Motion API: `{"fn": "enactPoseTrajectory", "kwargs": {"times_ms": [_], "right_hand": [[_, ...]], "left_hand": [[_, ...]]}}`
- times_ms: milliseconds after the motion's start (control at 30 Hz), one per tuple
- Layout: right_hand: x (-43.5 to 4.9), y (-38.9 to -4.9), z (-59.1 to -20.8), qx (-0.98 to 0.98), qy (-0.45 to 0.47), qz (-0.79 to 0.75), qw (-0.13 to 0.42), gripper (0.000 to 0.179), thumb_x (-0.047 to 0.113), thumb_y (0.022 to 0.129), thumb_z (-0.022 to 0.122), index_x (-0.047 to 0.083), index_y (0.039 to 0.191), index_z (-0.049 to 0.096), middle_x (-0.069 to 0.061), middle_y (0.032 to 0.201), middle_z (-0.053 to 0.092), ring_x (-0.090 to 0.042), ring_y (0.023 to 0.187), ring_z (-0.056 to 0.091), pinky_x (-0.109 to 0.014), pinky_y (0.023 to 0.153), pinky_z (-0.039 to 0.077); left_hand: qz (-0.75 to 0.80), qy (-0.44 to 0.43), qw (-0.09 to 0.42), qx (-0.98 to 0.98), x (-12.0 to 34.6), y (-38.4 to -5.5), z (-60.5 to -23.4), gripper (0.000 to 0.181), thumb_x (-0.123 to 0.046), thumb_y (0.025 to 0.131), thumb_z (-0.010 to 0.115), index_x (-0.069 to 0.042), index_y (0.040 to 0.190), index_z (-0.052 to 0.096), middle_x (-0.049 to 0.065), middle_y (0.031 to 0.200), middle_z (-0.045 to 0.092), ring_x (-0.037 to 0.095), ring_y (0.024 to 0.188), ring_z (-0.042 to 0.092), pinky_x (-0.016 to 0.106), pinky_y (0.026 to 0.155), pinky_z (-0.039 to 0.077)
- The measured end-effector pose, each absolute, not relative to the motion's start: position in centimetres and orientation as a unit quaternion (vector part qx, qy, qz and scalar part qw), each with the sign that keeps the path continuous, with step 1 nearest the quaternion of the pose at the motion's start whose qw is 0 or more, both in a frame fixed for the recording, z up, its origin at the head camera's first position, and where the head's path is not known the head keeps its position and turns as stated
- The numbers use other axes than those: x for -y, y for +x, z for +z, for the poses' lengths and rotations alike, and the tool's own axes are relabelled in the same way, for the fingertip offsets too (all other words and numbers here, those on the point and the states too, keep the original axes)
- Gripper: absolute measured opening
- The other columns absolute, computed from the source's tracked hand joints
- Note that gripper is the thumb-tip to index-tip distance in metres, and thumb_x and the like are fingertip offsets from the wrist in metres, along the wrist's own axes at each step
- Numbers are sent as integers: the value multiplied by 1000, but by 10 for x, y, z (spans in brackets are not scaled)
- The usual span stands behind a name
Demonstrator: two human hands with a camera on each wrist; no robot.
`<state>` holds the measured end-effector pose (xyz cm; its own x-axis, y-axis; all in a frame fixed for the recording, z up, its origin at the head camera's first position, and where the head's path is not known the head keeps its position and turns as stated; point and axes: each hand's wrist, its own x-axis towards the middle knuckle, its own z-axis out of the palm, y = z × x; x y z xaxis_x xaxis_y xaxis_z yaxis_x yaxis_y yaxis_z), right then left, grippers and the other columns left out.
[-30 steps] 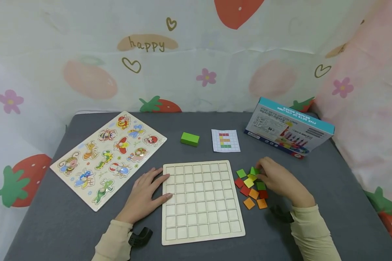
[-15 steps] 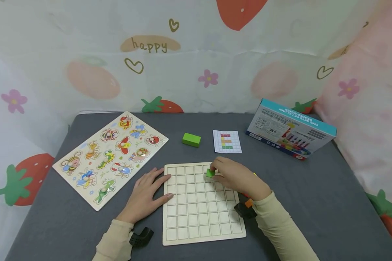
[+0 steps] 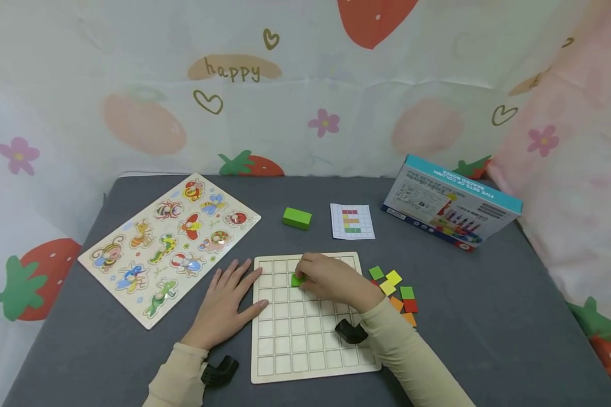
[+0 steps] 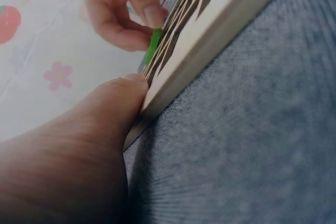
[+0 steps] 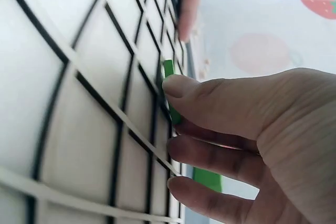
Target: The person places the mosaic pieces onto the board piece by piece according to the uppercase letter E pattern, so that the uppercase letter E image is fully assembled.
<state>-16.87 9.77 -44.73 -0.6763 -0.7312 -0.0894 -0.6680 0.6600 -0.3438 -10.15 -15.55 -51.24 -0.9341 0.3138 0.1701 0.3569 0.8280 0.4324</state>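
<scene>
My right hand (image 3: 333,280) pinches a green square tile (image 3: 297,280) between thumb and fingers, over the upper part of the wooden grid board (image 3: 297,343). In the right wrist view the tile (image 5: 170,90) stands tilted on edge near the board's grooves. With fingers spread, my left hand (image 3: 224,302) rests at the board's left edge, its thumb and fingertips touching the rim. Right of the board lies a loose group of tiles: a green tile (image 3: 407,293), a yellow tile (image 3: 394,277), a red tile (image 3: 410,306) and an orange tile (image 3: 409,320). My right forearm partly covers this group.
Behind the board are a green block (image 3: 297,218) and a small pattern card (image 3: 352,221) with coloured squares. An insect puzzle board (image 3: 169,249) lies at the left. A blue-topped box (image 3: 453,200) stands at the back right, against the printed cloth (image 3: 356,141).
From the tile group, my right hand has carried a green tile leftward onto the board, first over its upper right, now nearer the middle columns. My left hand has stayed at the edge.
</scene>
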Motion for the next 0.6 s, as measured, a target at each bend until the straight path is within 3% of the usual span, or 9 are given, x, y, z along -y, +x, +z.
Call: {"fn": "enactPoseTrajectory", "kwargs": {"times_ms": [367, 600], "right_hand": [[-92, -167, -448, -900, -412, -123, 70, 13, 19, 91, 68, 16, 103, 66, 6, 103, 59, -6, 88, 55, -22, 77, 52], [-89, -169, -449, -906, -390, -132, 93, 11, 20, 92, 66, 16, 102, 68, 6, 104, 60, -7, 87, 55, -24, 78, 52]], "left_hand": [[-229, -181, 49, 955, 158, -102, -512, 70, -57, 89, 57, -24, 148, 39, 6, 156, 30, 31, 146, 19, 55, 118, 8], [-225, -181, 48, 956, 158, -102, -512, 70, -58, 89, 56, -23, 148, 40, 6, 156, 30, 31, 146, 19, 55, 118, 9]]}}
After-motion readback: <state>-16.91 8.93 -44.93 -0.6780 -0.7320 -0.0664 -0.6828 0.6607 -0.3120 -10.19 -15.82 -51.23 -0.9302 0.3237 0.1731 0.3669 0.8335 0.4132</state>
